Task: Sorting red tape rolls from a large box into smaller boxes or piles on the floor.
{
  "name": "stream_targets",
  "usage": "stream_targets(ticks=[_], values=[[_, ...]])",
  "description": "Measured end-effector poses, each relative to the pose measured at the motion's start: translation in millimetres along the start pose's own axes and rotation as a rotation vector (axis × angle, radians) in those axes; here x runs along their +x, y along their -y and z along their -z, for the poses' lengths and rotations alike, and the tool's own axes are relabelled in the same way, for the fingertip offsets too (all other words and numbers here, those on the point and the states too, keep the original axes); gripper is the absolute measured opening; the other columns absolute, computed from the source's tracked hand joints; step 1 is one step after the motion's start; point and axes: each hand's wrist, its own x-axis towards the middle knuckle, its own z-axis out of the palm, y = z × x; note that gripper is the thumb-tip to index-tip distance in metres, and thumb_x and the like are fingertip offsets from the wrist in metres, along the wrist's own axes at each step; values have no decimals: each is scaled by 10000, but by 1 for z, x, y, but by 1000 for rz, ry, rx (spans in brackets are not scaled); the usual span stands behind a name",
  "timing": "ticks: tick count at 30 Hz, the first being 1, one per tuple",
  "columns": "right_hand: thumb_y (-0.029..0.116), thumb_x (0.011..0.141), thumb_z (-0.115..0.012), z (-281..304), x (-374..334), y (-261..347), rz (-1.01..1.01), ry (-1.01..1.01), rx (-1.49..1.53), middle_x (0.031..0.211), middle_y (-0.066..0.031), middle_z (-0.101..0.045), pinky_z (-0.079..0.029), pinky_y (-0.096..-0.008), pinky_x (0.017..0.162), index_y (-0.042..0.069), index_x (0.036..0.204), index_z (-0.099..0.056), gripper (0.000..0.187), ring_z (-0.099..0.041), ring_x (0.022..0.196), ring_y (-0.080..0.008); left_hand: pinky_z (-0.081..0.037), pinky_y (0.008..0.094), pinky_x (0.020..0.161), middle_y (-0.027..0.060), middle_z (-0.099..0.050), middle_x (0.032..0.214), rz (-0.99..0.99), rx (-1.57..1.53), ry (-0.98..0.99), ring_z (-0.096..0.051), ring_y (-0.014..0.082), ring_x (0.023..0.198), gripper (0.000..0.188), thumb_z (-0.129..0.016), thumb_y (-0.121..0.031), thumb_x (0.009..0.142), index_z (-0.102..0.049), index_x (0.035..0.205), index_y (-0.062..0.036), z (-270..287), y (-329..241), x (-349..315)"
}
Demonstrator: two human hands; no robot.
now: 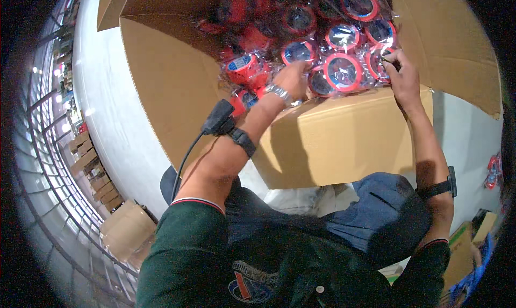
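An open cardboard box [344, 141] stands in front of me, filled with red tape rolls [342, 72] in shiny clear plastic wrap. My left hand [293, 81] reaches over the box's near wall, among the wrapped rolls. Its fingertips are hidden between the rolls and the wall. At the right end of the near row, my right hand [403, 75] has thumb and fingers curled in a pinch on the wrap of a red tape roll [378, 62]. Left of my left wrist, more wrapped rolls [244, 71] lie tilted.
The box's flaps [142, 76] spread out to the left and right [457, 55]. Pale floor [115, 93] surrounds it. Several brown cartons [99, 181] line the far left, near a larger carton [126, 230]. A red item [493, 171] lies on the floor at right.
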Motion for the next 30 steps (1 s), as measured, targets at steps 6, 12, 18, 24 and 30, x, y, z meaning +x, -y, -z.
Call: stream_targets(ticks=[6, 12, 18, 24, 30], values=[[128, 829, -599, -3, 2, -4, 31, -6, 20, 728, -91, -602, -455, -314, 662, 24, 853, -571, 110, -583, 687, -173, -447, 430, 925, 191, -588, 1110, -95, 514, 35, -543, 348, 1081, 516, -664, -175, 709, -535, 1198, -75, -13, 87, -16], [106, 808, -618, 0, 0, 4, 19, 20, 30, 742, -86, -608, -457, -321, 672, 16, 844, -567, 109, -587, 705, -183, -516, 431, 816, 146, -671, 1007, 1, 750, 527, -633, 308, 980, 449, -723, -284, 633, -668, 1025, -72, -6, 74, 20], [96, 796, -624, 2, -2, 2, -28, 58, 40, 775, -98, -603, -455, -329, 693, 8, 839, -555, 120, -584, 728, -194, -524, 398, 775, 177, -664, 1005, -5, 763, 626, -647, 310, 946, 318, -694, -278, 650, -716, 891, -71, -8, 80, 33], [102, 809, -616, -1, 1, -5, 60, 12, 42, 737, -100, -603, -460, -343, 665, 1, 850, -546, 129, -586, 678, -204, -490, 411, 857, 185, -630, 1091, -74, 583, 532, -612, 325, 1012, 492, -652, -202, 649, -617, 1123, -73, -10, 83, 29], [106, 817, -612, 1, 1, -8, -32, 35, 40, 735, -100, -607, -460, -323, 667, 3, 850, -546, 127, -587, 688, -181, -469, 431, 893, 237, -608, 1108, -67, 223, 217, -592, 353, 1042, 587, -634, -198, 667, -522, 1211, -7, -19, 104, 10]])
